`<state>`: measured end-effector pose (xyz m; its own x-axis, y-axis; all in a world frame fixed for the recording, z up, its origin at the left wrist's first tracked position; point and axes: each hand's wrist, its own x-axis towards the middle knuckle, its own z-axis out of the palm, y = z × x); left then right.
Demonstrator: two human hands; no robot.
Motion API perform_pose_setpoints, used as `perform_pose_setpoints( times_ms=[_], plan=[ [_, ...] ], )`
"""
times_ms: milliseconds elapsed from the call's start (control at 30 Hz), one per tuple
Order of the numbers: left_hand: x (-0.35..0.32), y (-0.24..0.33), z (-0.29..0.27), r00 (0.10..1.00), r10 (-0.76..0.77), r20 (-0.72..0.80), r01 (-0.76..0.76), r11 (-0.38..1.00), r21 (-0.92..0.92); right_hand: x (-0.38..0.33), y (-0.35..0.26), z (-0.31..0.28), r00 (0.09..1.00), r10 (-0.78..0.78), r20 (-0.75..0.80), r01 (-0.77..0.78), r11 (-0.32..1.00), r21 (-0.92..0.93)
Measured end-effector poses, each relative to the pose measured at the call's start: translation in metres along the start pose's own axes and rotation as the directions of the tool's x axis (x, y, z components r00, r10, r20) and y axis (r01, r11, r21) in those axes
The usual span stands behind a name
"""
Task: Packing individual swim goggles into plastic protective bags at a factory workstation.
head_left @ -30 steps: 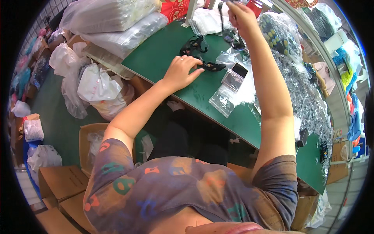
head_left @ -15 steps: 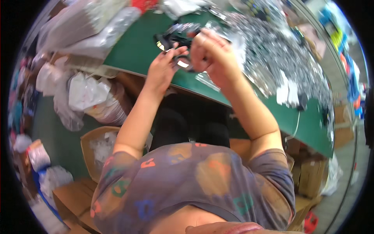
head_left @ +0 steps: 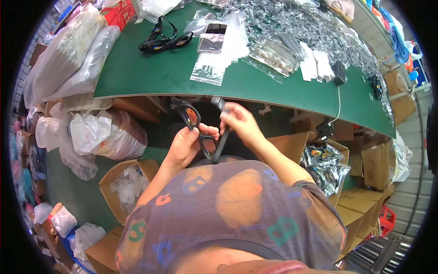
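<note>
Close to my body, in front of the table edge, my left hand grips a pair of black goggles with dark, orange-glinting lenses. Its thumb presses on the frame between the two lenses. My right hand pinches the black strap of these goggles, which runs down to the lower lens. Another pair of black goggles, strap standing up, lies on the green table. To its right, clear plastic sleeves lie under a dark, flat rectangular thing.
A heap of clear plastic pieces covers the far right of the table. White slips and a black power adapter with a cable lie nearer. Plastic-wrapped stacks stand at left. Cartons with packed bags sit below right.
Both hands have come back from over the table toward my body, holding the goggles and strap. The view has shifted, so the table now shows farther up and the second goggles are plain.
</note>
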<state>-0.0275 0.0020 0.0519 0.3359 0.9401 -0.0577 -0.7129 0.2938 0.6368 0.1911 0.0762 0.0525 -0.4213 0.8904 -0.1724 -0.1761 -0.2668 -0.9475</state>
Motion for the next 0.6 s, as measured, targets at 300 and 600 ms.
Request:
perform_pose_setpoints(
  times_ms=[300, 600],
  plan=[
    [0.027, 0.004, 0.004, 0.98, -0.003, -0.197, 0.008, 1.0, 0.027, 0.047, -0.1, -0.084, 0.916, -0.389, 0.101, 0.327, 0.575, -0.75],
    [0.015, -0.006, -0.007, 0.968, -0.034, -0.25, 0.057, 0.995, 0.083, 0.104, -0.151, -0.141, 0.968, -0.215, 0.13, 0.025, -0.432, -0.902]
  ],
)
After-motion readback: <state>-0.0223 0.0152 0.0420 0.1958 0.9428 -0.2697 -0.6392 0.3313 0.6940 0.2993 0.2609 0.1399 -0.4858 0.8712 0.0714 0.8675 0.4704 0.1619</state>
